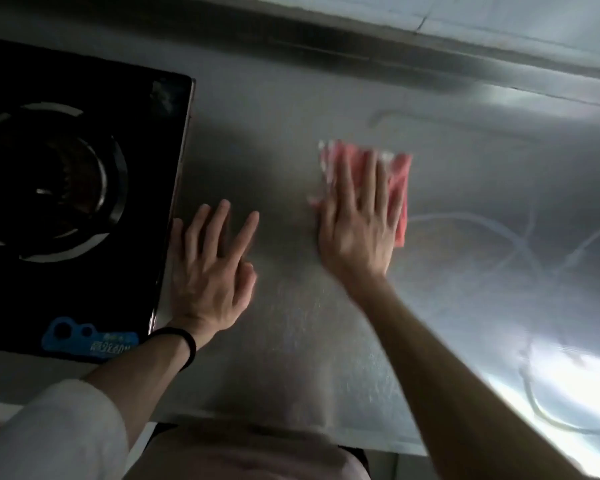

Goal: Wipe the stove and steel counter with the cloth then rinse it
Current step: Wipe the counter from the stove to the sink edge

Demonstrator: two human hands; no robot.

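Observation:
A pink cloth (400,181) lies flat on the steel counter (291,140), a little right of the middle. My right hand (357,223) presses down on the cloth with straight, spread fingers and covers most of it. My left hand (210,268) rests flat on the bare counter, fingers spread, right beside the edge of the black glass stove (146,174). The stove fills the left side, with a round burner (49,178) in it. Wet streaks mark the counter to the right of the cloth.
A raised steel back edge (361,60) runs along the far side of the counter below a tiled wall. A blue sticker (87,337) sits on the stove's near corner. The counter's front edge (257,422) is close to my body. Bright glare lies at the right.

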